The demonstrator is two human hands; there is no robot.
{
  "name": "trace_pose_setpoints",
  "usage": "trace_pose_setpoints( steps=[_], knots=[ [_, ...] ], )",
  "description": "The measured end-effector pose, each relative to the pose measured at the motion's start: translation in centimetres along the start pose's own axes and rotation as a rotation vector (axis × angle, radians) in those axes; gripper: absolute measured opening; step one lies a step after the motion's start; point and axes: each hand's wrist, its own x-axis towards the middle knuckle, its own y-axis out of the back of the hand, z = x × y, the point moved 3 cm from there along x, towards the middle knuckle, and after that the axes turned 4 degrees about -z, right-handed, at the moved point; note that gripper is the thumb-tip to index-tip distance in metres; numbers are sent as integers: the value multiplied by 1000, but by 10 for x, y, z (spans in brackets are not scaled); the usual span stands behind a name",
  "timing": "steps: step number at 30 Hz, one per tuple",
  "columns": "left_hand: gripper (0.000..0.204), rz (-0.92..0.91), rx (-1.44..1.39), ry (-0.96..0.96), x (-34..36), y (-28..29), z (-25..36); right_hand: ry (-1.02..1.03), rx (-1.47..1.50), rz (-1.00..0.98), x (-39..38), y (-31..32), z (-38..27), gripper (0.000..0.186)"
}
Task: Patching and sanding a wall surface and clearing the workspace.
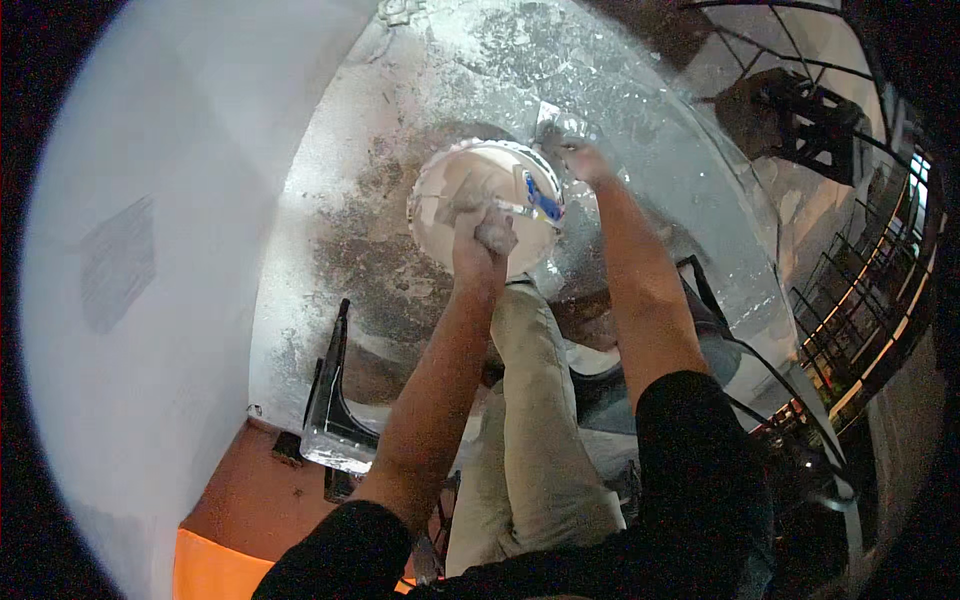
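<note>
A round white bucket (pixel 428 225) with a smeared rim stands on the floor in front of my legs, with pale, creamy material inside. My left hand (pixel 487 240) is closed over the bucket; greyish-white residue coats its fingers, and what it grips is not clear. Just beyond its fingers a flat, pale blade-like shape shows. A blue-handled tool (pixel 542 198) lies across the bucket's right side. My right hand (pixel 587 162) is closed just outside the far right rim. A thin shiny piece (pixel 549 116) shows beyond its fingers, too blurred to name.
A shiny, stained sheet (pixel 350 150) covers the floor. White wall (pixel 150 200) rises at left. Near my legs are a black chair-like frame (pixel 335 400) and dark curved parts. A black crate-like object (pixel 815 125) and metal racks (pixel 850 310) stand right. Orange material (pixel 215 570) lies lower left.
</note>
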Motion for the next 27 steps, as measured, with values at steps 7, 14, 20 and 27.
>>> trace_pose_setpoints(
  steps=[7,14,20,27],
  knots=[
    [33,-25,-57,-29,5,24,7,34,-244,31,53,-75,28,37],
    [32,-4,-68,-67,-11,11,8,-24,-296,-122,58,-98,15,42],
    [40,33,-54,-116,-25,7,2,-91,-181,-11,49,-61,28,37],
    [36,175,-7,-51,-63,60,28,-134,409,223,-89,-3,-41,30]
  ],
)
